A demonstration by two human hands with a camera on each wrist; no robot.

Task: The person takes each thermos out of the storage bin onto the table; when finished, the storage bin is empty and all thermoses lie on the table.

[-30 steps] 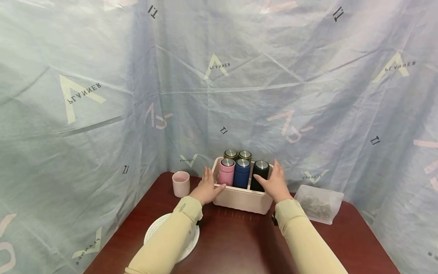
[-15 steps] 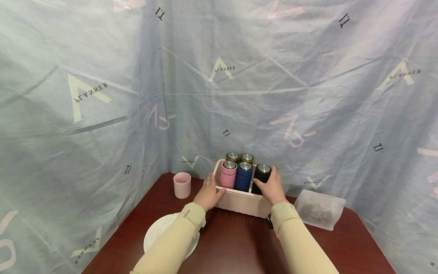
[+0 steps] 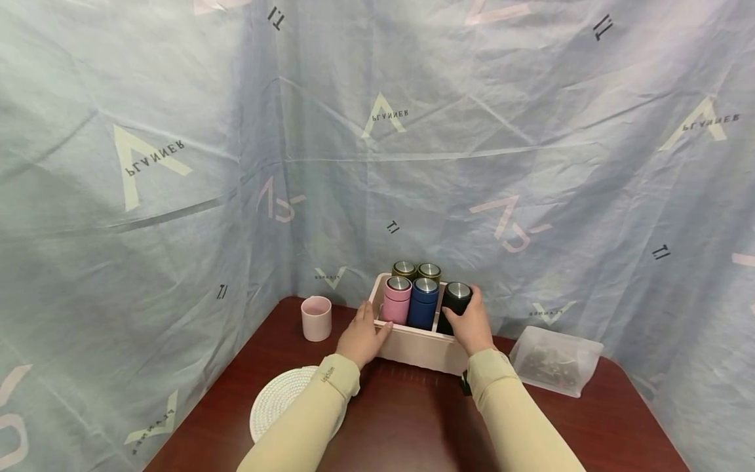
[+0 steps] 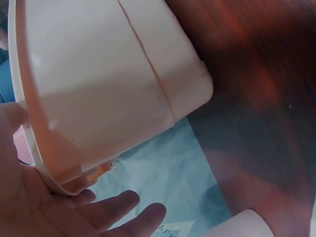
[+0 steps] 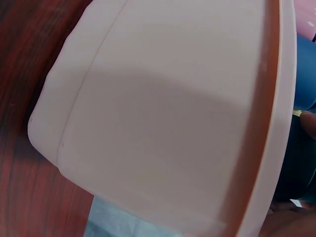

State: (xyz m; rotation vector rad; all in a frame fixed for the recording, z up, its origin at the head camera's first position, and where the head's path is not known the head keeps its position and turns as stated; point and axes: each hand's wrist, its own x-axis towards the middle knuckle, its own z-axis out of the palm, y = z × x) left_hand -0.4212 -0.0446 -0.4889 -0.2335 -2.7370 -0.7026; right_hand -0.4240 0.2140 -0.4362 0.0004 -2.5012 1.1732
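My left hand (image 3: 361, 335) grips the left front corner of a pale pink storage bin (image 3: 415, 351). In the left wrist view its thumb hooks over the bin's rim (image 4: 24, 123), with the other fingers outside beneath it. My right hand (image 3: 473, 324) holds a black thermos (image 3: 455, 305) upright in the bin's right part, thumb on the left and fingers round the right side. Beside it in the bin stand a pink thermos (image 3: 397, 305) and a blue thermos (image 3: 423, 308). Behind them two more bottles (image 3: 428, 270) show only their tops. In the right wrist view the rim partly hides the black thermos.
A pink cup (image 3: 316, 321) stands left of the bin. A white woven round mat (image 3: 280, 403) lies at the front left, partly under my left sleeve. To the right is a translucent pouch (image 3: 554, 362). A printed cloth (image 3: 442, 164) hangs behind the dark red table (image 3: 401, 419).
My right hand has moved from loosely beside the black thermos to a grip round it. My left hand stays at the bin's corner. The head view has shifted slightly.
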